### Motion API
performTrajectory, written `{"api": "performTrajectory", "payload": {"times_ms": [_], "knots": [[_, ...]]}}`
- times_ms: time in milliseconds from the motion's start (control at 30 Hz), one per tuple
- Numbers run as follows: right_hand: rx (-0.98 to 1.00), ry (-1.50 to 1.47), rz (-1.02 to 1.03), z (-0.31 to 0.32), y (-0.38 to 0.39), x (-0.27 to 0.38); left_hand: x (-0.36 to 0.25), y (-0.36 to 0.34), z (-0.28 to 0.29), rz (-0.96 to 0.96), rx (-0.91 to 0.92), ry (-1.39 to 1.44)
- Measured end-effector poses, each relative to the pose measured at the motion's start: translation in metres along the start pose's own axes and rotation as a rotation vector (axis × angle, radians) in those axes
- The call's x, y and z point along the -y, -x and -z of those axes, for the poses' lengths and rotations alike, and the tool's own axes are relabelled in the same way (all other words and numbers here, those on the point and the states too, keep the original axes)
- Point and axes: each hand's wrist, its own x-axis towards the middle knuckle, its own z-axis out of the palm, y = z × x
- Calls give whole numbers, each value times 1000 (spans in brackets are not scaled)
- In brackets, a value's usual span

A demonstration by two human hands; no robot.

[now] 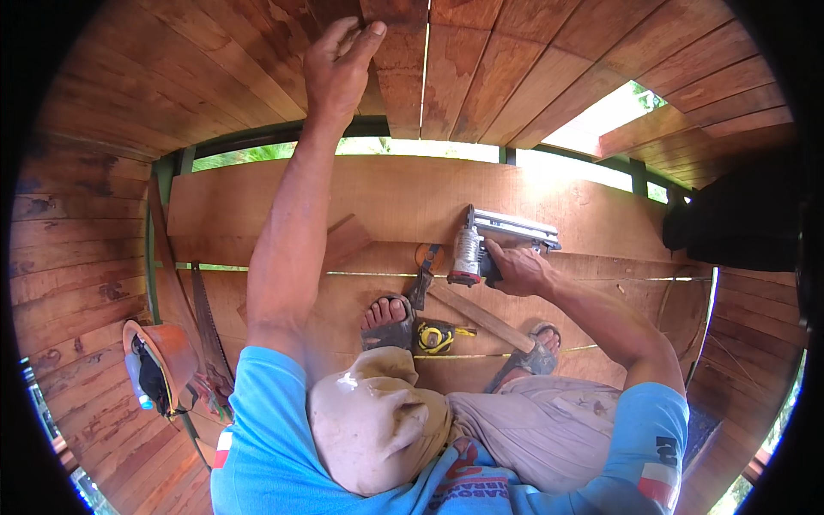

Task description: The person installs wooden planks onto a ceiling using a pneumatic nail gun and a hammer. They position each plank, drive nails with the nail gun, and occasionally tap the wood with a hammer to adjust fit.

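My right hand point(520, 269) is wrapped round the grip of a silver and black nail gun point(469, 256), its long magazine pointing right over the planks. High up at the top, my left hand point(342, 64) reaches to the wooden boards point(399, 86), with the thumb apart from the bent fingers. Nothing shows between them, and the fingertips are partly hidden. Below the nail gun, a yellow and black tape measure point(435, 337) lies between my sandalled feet. A wooden handle point(481, 316) lies slanted beside it, one end near my right foot.
To the left, an orange hard hat point(176, 356) sits near a handsaw point(209, 322) that leans by the wall. A dark cloth-like thing point(738, 215) hangs at the right. Bright gaps open between the boards, with a larger opening point(605, 116) at upper right.
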Motion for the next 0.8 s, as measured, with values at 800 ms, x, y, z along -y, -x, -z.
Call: {"api": "performTrajectory", "payload": {"times_ms": [800], "knots": [[-31,38,22,-13,-5,-4,52,-1,-5,119,318,-403]]}}
